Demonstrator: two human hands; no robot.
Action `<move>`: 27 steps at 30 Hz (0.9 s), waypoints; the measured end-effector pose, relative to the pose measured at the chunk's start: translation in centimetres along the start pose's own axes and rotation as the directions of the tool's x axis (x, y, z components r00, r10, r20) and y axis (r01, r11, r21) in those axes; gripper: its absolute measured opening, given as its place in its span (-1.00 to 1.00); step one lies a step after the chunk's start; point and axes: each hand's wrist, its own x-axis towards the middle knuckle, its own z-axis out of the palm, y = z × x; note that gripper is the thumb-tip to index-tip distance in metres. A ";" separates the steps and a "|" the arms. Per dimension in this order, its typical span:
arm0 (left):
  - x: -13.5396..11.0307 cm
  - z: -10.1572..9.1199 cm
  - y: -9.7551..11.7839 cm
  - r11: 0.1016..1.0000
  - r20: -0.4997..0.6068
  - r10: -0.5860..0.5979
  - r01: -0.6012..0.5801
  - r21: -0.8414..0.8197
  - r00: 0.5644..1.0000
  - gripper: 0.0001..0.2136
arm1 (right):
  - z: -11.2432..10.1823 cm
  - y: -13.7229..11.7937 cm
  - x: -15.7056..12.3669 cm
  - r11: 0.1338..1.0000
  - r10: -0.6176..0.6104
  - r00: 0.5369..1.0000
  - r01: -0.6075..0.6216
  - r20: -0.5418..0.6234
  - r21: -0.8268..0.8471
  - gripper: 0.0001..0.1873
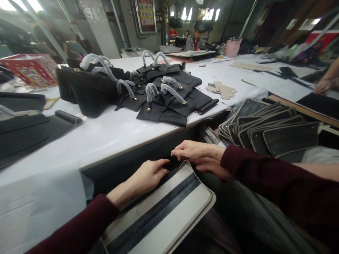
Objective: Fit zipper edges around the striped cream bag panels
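Note:
Across my lap lies a cream panel (174,208) with rounded corners and a black strip along its middle; a second edge shows beneath it. My left hand (147,176) is at the panel's far left edge, fingers outstretched and thumb apart. Above the far corner reaches my right hand (194,150), palm down, its fingers extended leftward and apparently holding nothing. Both arms wear dark maroon sleeves. Just under my right hand, another person's hand (213,167) comes in from the right, close to the panel's corner. Whether it touches the panel is hidden.
The white table (111,137) carries black bags (92,88) with wrapped handles and small beige pieces (225,90). Dark panels (288,132) with pale edges are fanned out at right. A co-worker's hand (324,83) rests at far right. White sheeting (45,208) hangs at left.

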 end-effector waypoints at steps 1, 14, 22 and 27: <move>0.8 -0.2 -0.7 0.989 0.021 -0.032 0.034 -0.146 0.999 -0.56 | 0.7 -0.8 -1.1 0.996 0.036 0.989 -0.023 -0.140 0.092 -0.58; 3.5 1.7 -6.1 0.601 0.453 0.008 0.358 -0.714 0.891 -0.30 | 1.0 6.7 -6.9 0.938 0.073 0.996 -0.083 0.042 0.338 -0.40; 3.5 3.6 -5.9 0.476 0.485 0.024 0.417 -0.775 0.874 -0.44 | -0.3 7.4 -6.5 0.916 0.098 0.995 -0.095 0.013 0.390 -0.53; 2.9 4.1 -5.2 0.368 0.525 -0.012 0.492 -0.789 0.851 -0.43 | 4.1 6.5 -9.3 0.759 0.291 0.950 -0.157 -0.114 0.631 -0.52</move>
